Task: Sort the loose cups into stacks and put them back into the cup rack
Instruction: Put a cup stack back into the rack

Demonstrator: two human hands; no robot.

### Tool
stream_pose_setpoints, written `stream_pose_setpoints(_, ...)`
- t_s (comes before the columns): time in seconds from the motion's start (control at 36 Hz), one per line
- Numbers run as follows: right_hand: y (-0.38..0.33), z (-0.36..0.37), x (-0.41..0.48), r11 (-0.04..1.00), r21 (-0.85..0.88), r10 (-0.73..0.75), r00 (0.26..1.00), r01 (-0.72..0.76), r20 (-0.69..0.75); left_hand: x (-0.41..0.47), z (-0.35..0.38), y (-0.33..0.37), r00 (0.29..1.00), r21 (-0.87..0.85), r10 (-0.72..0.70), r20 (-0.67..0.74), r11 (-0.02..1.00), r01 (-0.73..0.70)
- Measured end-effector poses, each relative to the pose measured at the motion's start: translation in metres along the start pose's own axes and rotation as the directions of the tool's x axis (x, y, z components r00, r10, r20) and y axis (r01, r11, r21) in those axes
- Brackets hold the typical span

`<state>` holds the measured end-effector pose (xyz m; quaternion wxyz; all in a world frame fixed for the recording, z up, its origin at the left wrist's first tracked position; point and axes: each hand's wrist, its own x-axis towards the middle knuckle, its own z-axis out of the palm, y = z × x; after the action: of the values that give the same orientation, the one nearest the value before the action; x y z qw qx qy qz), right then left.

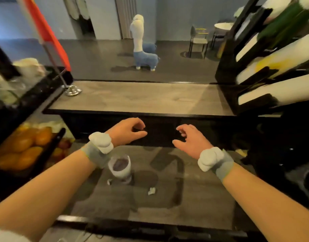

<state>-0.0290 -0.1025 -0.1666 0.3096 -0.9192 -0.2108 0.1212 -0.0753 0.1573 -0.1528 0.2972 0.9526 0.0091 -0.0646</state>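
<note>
A black cup rack (227, 70) stands at the right on the raised counter, with slanted slots holding white cup stacks (279, 91) lying on their sides. One clear cup (119, 169) with a dark purple drink stands on the lower wooden worktop (194, 198), just under my left wrist. My left hand (127, 131) hovers in front of the counter's dark front panel, fingers curled and apart, holding nothing. My right hand (189, 138) floats beside it, fingers spread, also holding nothing. No loose cup lies on the raised counter top (141, 98).
A crate of oranges (22, 147) sits at the left. A flag on a metal stand (72, 89) stands at the counter's left end. Small paper scraps (151, 191) lie on the worktop. Beyond the counter are a plush alpaca (145, 58) and chairs (198, 41).
</note>
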Motion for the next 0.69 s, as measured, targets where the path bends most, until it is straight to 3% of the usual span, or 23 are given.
stream_pose_setpoints(0.14, -0.020, 0.090, 0.020, 0.999, 0.013, 0.039, 0.984, -0.042, 0.175, -0.028, 0.007, -0.077, 0.980, -0.020, -0.197, 0.025, 0.980, 0.198)
stream_pose_setpoints(0.25, -0.039, 0.159, 0.033, 0.998, -0.005, 0.067, 0.945, -0.069, 0.320, -0.043, 0.026, -0.126, 0.920, -0.126, -0.338, 0.197, 0.922, 0.365)
stream_pose_setpoints(0.36, -0.049, 0.213, 0.042, 0.994, 0.004, 0.100, 0.925, -0.109, 0.366, -0.047, 0.053, -0.172, 0.881, -0.121, -0.387, 0.273, 0.894, 0.431)
stream_pose_setpoints(0.47, -0.046, 0.240, 0.048, 0.976, 0.054, 0.173, 0.906, -0.210, 0.387, -0.044, 0.078, -0.196, 0.886, -0.197, -0.330, 0.327, 0.893, 0.405)
stream_pose_setpoints(0.58, -0.047, 0.250, 0.047, 0.949, 0.242, 0.106, 0.929, -0.201, 0.354, -0.040, 0.105, -0.205, 0.946, -0.279, -0.180, 0.269, 0.926, 0.255)
stream_pose_setpoints(0.69, -0.044, 0.254, 0.049, 0.921, 0.352, 0.047, 0.946, -0.165, 0.320, -0.040, 0.116, -0.208, 0.976, -0.331, -0.119, 0.184, 0.927, 0.176)
